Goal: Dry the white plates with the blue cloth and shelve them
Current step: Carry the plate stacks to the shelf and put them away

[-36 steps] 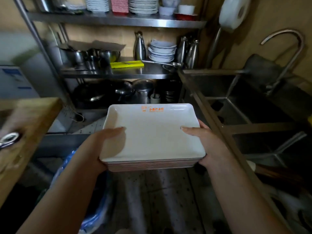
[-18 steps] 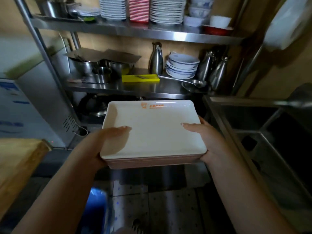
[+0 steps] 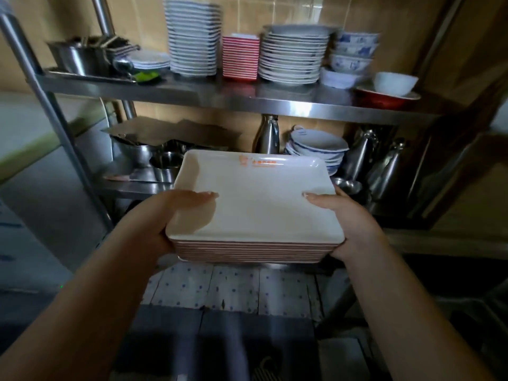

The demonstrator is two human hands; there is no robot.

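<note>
Stack of rectangular white plates [image 3: 258, 204] held level in front of the steel rack [image 3: 247, 101].

We noted the left hand [image 3: 165, 218] clasping the stack's left edge, thumb laid flat on the smooth glossy top plate, fingers hidden beneath; the right hand [image 3: 349, 224] clasped the right edge the same way. The plates had rounded corners, reddish-brown undersides showing as thin stripes, and an orange mark near the far rim. On the rack's upper shelf we saw a tall stack of white square plates [image 3: 192, 37], a red striped stack [image 3: 240, 56], round white plates [image 3: 292, 55] and blue-patterned bowls [image 3: 353, 50]. Behind the held stack, on the lower shelf, stood shiny metal jugs [image 3: 384, 163].
</note>
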